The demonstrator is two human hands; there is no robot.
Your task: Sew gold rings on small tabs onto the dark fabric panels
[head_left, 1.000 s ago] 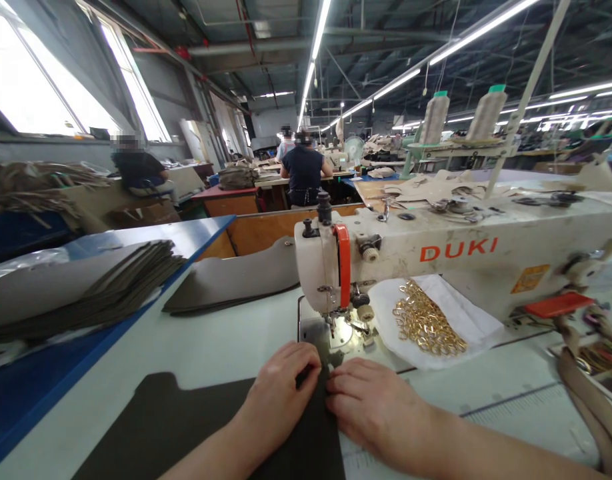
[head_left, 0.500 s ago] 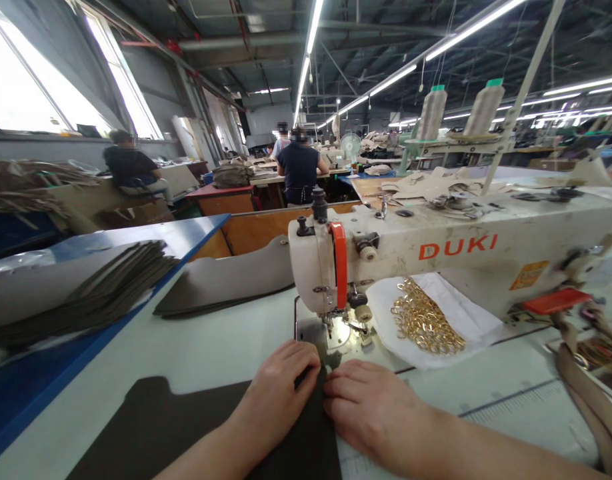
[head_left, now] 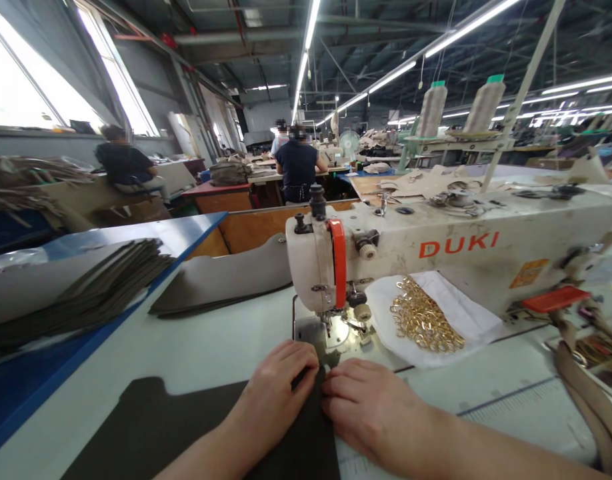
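Note:
A dark olive-grey fabric panel [head_left: 201, 407] lies on the pale table in front of the sewing machine [head_left: 316, 260]. At its edge near the needle, my left hand [head_left: 281, 380] is closed, thumb and fingers pinched on the panel. Close beside it on the right, my right hand [head_left: 371, 407] has its fingers curled together on the same edge; its fingertips are partly hidden. Both hands are just short of the lit needle plate [head_left: 339, 333]. A small strip of fabric shows between the fingertips and the plate.
Gold-coloured metal rings [head_left: 423, 317] lie on a white cloth [head_left: 469, 317] under the machine arm. Stacked grey panels [head_left: 226, 273] are behind on the left, with another stack [head_left: 96, 287] on the blue-edged table. Fabric straps [head_left: 581, 393] hang at right. Several people sit farther back.
My view has shifted very slightly. Both hands and the fabric panel keep practically the same place by the needle.

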